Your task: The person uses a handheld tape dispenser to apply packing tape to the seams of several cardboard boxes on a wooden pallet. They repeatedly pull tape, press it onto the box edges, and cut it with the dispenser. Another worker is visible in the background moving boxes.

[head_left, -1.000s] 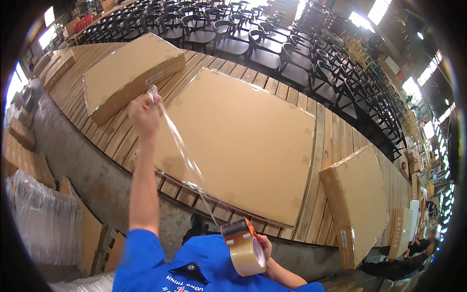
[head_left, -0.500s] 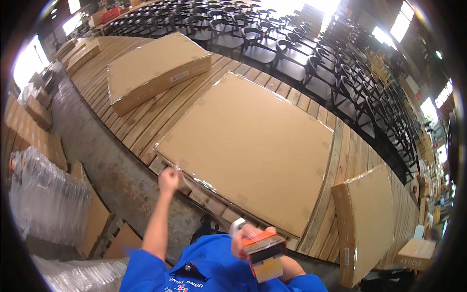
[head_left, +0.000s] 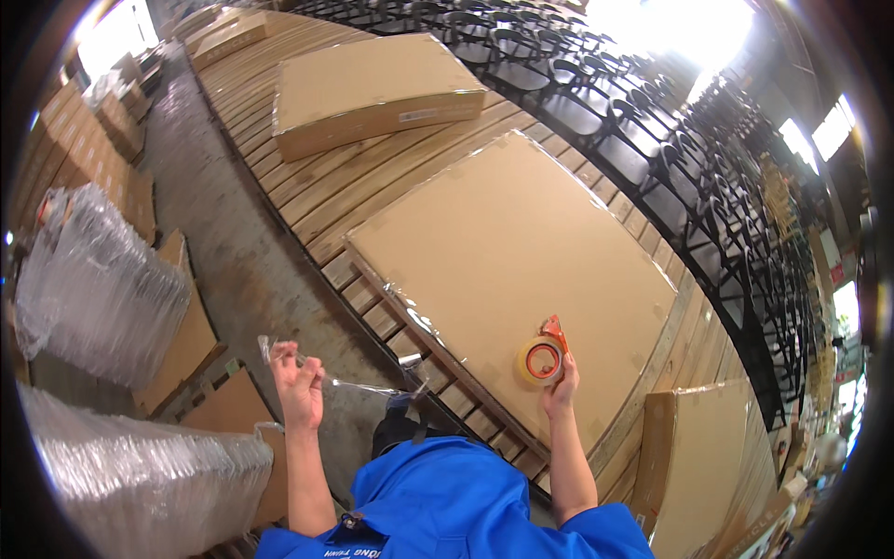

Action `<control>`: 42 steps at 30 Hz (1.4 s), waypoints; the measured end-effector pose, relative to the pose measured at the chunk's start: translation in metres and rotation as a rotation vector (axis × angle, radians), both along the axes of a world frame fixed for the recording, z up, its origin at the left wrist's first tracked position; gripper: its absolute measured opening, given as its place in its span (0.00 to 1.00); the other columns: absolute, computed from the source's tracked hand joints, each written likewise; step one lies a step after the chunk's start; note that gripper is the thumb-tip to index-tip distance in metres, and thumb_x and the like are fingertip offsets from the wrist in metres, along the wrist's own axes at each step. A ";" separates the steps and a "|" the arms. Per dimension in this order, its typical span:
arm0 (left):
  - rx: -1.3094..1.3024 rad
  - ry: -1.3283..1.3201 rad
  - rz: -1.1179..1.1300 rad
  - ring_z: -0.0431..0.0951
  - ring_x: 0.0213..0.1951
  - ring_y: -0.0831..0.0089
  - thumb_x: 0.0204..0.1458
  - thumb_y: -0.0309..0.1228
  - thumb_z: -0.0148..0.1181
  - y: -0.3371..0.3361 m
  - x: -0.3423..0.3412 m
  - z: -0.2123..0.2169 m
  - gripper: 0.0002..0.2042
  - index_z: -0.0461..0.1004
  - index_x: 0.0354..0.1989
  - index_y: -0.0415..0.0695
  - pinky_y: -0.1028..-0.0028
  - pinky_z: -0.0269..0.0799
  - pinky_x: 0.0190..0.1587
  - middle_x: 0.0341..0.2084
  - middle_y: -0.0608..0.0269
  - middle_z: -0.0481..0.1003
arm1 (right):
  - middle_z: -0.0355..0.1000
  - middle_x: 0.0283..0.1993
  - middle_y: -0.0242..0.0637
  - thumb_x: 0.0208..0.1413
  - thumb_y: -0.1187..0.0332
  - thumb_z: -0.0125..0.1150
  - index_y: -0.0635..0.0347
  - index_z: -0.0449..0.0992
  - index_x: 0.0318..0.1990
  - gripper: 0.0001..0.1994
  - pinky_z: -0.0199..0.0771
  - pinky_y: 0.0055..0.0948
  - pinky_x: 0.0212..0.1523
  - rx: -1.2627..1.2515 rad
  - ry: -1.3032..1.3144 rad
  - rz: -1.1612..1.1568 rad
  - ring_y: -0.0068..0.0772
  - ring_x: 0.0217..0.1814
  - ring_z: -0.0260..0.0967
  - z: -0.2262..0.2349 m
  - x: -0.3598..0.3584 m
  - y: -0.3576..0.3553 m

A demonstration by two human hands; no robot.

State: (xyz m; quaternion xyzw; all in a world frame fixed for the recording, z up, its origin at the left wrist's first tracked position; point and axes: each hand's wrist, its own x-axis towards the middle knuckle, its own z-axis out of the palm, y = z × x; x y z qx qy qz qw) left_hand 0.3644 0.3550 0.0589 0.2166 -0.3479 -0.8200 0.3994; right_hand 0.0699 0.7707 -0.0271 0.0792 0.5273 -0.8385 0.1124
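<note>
A large flat cardboard box [head_left: 503,270] lies in front of me on a wooden slatted platform [head_left: 321,200], clear tape shining along its edges. My right hand [head_left: 561,389] is closed on an orange tape dispenser [head_left: 553,329] with a roll of clear tape, held above the box's near right part. Off the platform's near edge, my left hand [head_left: 300,389] pinches a loose strip of clear tape [head_left: 363,386]. The strip trails right from its fingers, over the floor, apart from the box.
Another cardboard box [head_left: 372,84] lies farther left on the platform, and one more [head_left: 694,456] stands at the right. Plastic-wrapped stacks [head_left: 102,279] and leaning cardboard [head_left: 233,410] line the left floor. Rows of black chairs [head_left: 643,140] fill the area beyond the platform.
My left hand has drawn away from the box's near left edge and now holds the tape strip. The right hand has swung the dispenser up from my body to over the box. The view has turned.
</note>
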 end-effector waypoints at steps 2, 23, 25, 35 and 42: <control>0.025 0.121 -0.069 0.75 0.39 0.75 0.61 0.18 0.68 0.014 -0.010 0.033 0.29 0.64 0.65 0.59 0.75 0.76 0.43 0.59 0.65 0.65 | 0.81 0.57 0.42 0.76 0.63 0.52 0.66 0.73 0.66 0.19 0.83 0.31 0.49 0.124 0.035 -0.022 0.29 0.47 0.80 -0.025 -0.008 0.012; 0.073 0.252 -0.609 0.67 0.72 0.61 0.63 0.67 0.54 0.129 -0.038 0.051 0.43 0.61 0.76 0.45 0.56 0.63 0.75 0.73 0.55 0.63 | 0.75 0.50 0.43 0.64 0.74 0.68 0.59 0.78 0.53 0.11 0.81 0.33 0.44 0.186 1.022 0.445 0.34 0.44 0.78 0.198 0.134 -0.193; 0.436 0.219 -0.525 0.70 0.70 0.61 0.66 0.66 0.50 0.136 -0.037 0.048 0.42 0.56 0.78 0.47 0.55 0.68 0.72 0.70 0.54 0.66 | 0.77 0.55 0.46 0.51 0.77 0.76 0.58 0.84 0.51 0.18 0.82 0.43 0.55 0.300 1.202 0.600 0.48 0.55 0.79 0.204 0.146 -0.197; -0.042 -0.052 -0.345 0.77 0.39 0.80 0.72 0.26 0.57 0.095 -0.068 0.066 0.09 0.75 0.57 0.42 0.75 0.78 0.46 0.41 0.66 0.78 | 0.58 0.77 0.63 0.56 0.53 0.73 0.61 0.69 0.72 0.39 0.63 0.59 0.72 0.298 1.089 0.435 0.61 0.76 0.60 0.177 0.150 -0.175; -0.154 -0.167 -0.886 0.77 0.58 0.73 0.70 0.30 0.59 0.121 -0.052 0.061 0.22 0.71 0.70 0.39 0.72 0.72 0.62 0.58 0.62 0.78 | 0.77 0.46 0.46 0.55 0.84 0.69 0.63 0.83 0.48 0.13 0.80 0.30 0.40 0.246 0.925 0.455 0.34 0.43 0.79 0.188 0.123 -0.171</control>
